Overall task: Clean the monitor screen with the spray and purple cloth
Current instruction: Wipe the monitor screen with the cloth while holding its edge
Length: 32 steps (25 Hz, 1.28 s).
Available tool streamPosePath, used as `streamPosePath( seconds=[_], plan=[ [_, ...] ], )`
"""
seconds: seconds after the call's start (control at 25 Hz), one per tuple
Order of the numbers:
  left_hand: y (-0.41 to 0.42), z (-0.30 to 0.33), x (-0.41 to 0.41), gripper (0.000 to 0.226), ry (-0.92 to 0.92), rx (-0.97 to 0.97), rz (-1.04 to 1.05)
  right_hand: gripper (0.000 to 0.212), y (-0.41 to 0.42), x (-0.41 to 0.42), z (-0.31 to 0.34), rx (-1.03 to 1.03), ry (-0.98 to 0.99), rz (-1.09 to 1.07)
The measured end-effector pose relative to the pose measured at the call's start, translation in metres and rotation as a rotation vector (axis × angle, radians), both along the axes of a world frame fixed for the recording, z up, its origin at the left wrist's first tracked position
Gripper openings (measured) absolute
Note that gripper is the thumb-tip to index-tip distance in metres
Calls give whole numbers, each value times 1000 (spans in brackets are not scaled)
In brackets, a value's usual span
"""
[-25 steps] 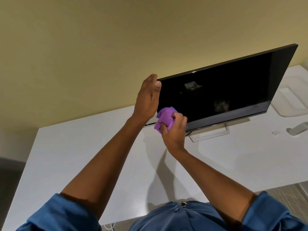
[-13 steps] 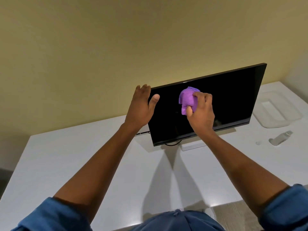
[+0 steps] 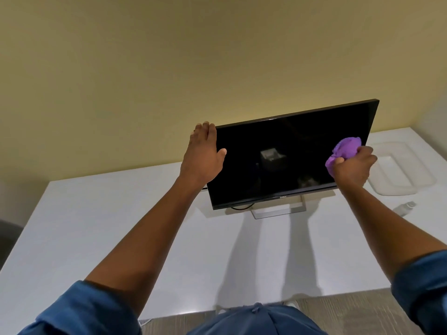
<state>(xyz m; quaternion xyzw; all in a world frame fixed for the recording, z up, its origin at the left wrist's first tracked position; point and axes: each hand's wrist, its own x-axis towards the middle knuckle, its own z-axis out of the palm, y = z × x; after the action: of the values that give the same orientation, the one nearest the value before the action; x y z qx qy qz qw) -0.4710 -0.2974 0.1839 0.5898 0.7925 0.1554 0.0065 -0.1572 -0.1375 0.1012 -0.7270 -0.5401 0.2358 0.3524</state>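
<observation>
Monitor (image 3: 278, 160) stands near the back edge of the white surface (image 3: 121, 238), a bit right of the middle. It sits on a thin silver stand (image 3: 278, 212). Its screen is black and off, and it leans back a little. Small pale shapes shine in the dark glass. A black wire (image 3: 240, 208) loops under its bottom edge, near the left corner.

The left hand (image 3: 202, 158) holds the left side of the monitor. The fingers go around the top left corner, and the thumb lies flat on the front of the screen. That hand is grasping the monitor.

The right hand (image 3: 350, 168) is closed tight around a purple cloth (image 3: 343, 151). The cloth is bunched up in a ball. It sticks out past the fingers and touches the screen close to the right edge, about halfway up.

A white tray (image 3: 406, 170) lies on the surface to the right of the monitor, close to the back right corner. Nearer the front, by the right edge, a small spray bottle (image 3: 405, 209) lies on its side. It is partly hidden behind the right arm, and no hand touches it.

Both arms reach out long over the surface. Blue sleeves (image 3: 84, 313) are rolled up above the elbows. Dark shadows of the arms fall on the surface in front of the stand.

A yellow wall (image 3: 217, 56) rises behind the surface. A gray floor (image 3: 350, 310) shows below the front edge.
</observation>
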Motion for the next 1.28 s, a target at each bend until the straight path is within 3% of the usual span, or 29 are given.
streamPosePath(
  seconds=[0.2,0.36,0.52,0.6,0.68,0.72,0.92,1.08,1.28],
  plan=[
    [-3,-3,0,73,27,-32,-21,61,-19,-18,-34,-220,137,-95],
    [-3,-6,3,76,63,-33,-22,64,-47,-54,-58,-433,358,-126],
    [-5,-8,1,77,75,-19,-40,105,-37,-109,-157,-618,598,-43],
    [-6,-9,-1,78,78,-5,-52,91,-70,-144,-132,-644,708,-20],
    [-7,-10,-2,79,75,2,-70,57,-117,-171,-77,-642,811,1],
    [-9,-9,-4,78,63,3,-79,51,-125,-183,-75,-663,846,11],
    [-12,2,-22,70,-39,19,-149,37,-149,-217,-33,-706,933,112],
    [-12,8,-34,65,-110,1,-189,13,-152,-203,-5,-624,1043,258],
    [-38,-3,-13,50,-261,222,-197,12,-153,-166,14,-549,1195,429]
  ],
)
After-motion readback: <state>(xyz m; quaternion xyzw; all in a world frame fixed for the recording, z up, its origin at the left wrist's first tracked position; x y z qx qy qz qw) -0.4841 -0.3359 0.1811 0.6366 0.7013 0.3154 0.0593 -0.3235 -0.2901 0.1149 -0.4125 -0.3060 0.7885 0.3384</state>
